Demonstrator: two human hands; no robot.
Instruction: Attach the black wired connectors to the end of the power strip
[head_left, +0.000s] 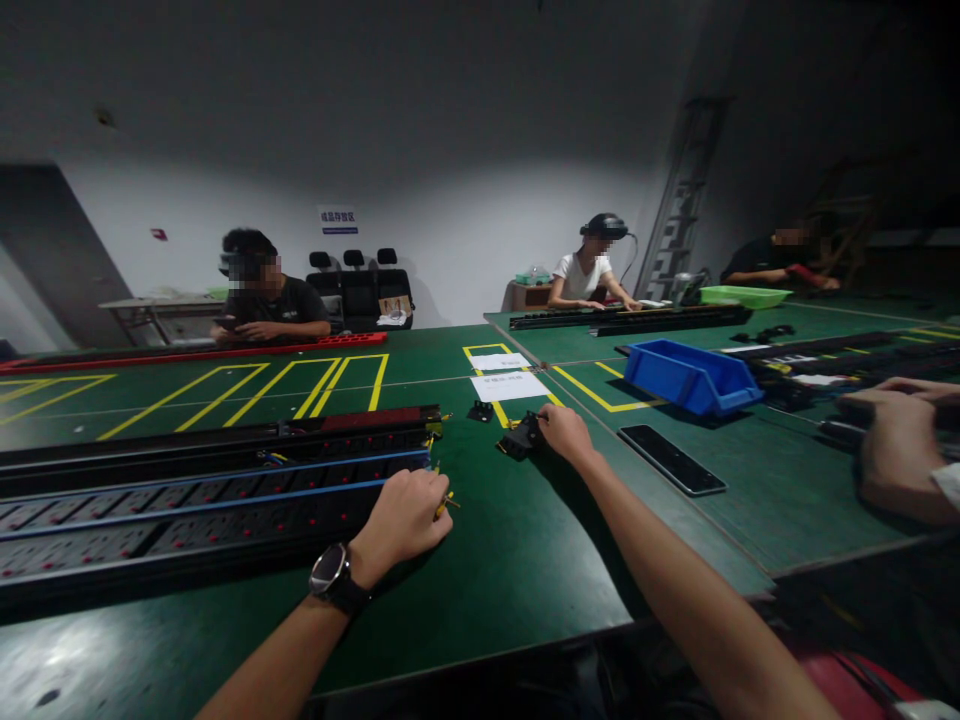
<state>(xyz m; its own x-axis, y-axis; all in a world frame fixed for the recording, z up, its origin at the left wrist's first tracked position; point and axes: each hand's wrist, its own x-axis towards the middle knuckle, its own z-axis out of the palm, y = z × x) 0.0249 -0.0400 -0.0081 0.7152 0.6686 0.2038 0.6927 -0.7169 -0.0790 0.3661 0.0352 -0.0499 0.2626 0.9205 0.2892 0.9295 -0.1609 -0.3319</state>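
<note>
1. Holding the near end of the long black power strip (225, 480), the left hand (405, 520) has its grip curled shut on the yellow wires (448, 500) that poke out there. The right hand (566, 432) is stretched forward with its grip closed on a small black end piece (521, 438), which rests on the desk (510, 560) a little beyond the strip's end.
2. To my eye, the work goes best if the left hand keeps the wires bunched and steady against the strip. The right hand should take the end piece squarely so it does not twist, and the wire tips should stay clear of any pinch.
3. The desk is dark green, marked with yellow lines (247, 385). A second black piece (480, 410) lies near the first, with white sheets (510, 385) just behind. A phone (671, 458) lies flat to the right, near a blue bin (690, 375). A co-worker's hand (900, 450) rests at the right edge, well apart from the person's own.
4. The room is dim with a pale back wall. A red strip (195, 352) lies on the far side, where other people sit at work, with black chairs (360, 280) behind and a green tray (742, 295) to the right
</note>
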